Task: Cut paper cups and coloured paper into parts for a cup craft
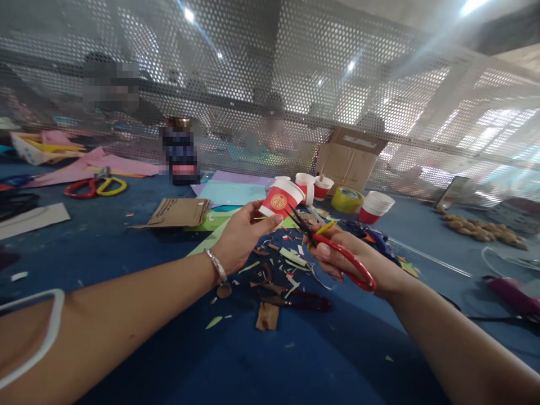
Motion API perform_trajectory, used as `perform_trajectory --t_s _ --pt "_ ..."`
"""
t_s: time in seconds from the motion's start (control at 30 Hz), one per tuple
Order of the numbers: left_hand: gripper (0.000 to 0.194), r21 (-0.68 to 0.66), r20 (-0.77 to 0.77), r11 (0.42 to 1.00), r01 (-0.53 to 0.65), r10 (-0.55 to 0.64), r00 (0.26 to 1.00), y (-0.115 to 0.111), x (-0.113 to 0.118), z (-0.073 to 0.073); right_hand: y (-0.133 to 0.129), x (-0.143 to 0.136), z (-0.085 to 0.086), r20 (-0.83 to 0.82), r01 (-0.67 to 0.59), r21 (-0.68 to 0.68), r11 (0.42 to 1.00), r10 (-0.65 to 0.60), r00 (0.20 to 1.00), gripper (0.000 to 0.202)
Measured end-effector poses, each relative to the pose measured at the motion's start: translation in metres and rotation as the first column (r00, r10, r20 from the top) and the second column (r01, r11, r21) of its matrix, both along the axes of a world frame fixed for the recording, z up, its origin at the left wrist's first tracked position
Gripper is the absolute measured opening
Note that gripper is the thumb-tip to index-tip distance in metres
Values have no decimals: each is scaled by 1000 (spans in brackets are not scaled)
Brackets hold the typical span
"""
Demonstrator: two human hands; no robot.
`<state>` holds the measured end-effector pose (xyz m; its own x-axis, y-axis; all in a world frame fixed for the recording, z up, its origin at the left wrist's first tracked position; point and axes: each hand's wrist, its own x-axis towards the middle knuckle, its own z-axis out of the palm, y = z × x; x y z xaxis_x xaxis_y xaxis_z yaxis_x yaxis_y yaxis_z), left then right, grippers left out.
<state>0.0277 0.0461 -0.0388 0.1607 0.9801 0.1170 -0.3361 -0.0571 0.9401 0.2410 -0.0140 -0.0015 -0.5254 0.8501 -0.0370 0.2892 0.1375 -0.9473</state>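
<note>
My left hand (241, 233) holds a red and white paper cup (280, 199) tilted on its side, thumb along the lower wall. In my right hand (352, 256) is a pair of scissors (350, 261) with red and yellow handles. Their dark blades point up and left, the tips close to the cup's red wall; whether they touch it I cannot tell. Below both hands lie paper scraps (293, 259) in several colours. A second pair of scissors (304, 301), dark-handled, rests nearer me beside a small brown cardboard piece (267, 316).
Behind the hands stand more paper cups (323, 187), a stack of cups (375, 207), a yellow tape roll (347, 199) and a cardboard box (348, 160). Cardboard (179, 212), coloured sheets (236, 191) and red-yellow scissors (95, 187) lie left. A perforated screen (236, 73) borders the blue table.
</note>
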Motion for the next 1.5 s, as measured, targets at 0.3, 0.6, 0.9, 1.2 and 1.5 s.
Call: perform_trajectory --t_s 0.3,0.6,0.9,1.2,1.5 --pt "56 165 -239 986 -13 53 970 -2 -6 1 -2 2 0 -45 4 -104 995 -8 999 44" --pt "48 286 -443 954 95 43 895 4 -15 -3 -4 2 5 -61 38 -179 983 -50 997 46" --pt "40 177 -388 959 221 -138 911 7 -16 -4 -5 4 5 -114 43 -320 947 -84 990 43" --pt "41 277 -513 953 125 36 858 3 -17 -3 -8 -4 8 -119 86 -356 931 -136 983 45" --pt "45 324 -556 927 188 26 831 -9 -8 3 -6 -15 3 -85 129 -324 937 -165 983 45"
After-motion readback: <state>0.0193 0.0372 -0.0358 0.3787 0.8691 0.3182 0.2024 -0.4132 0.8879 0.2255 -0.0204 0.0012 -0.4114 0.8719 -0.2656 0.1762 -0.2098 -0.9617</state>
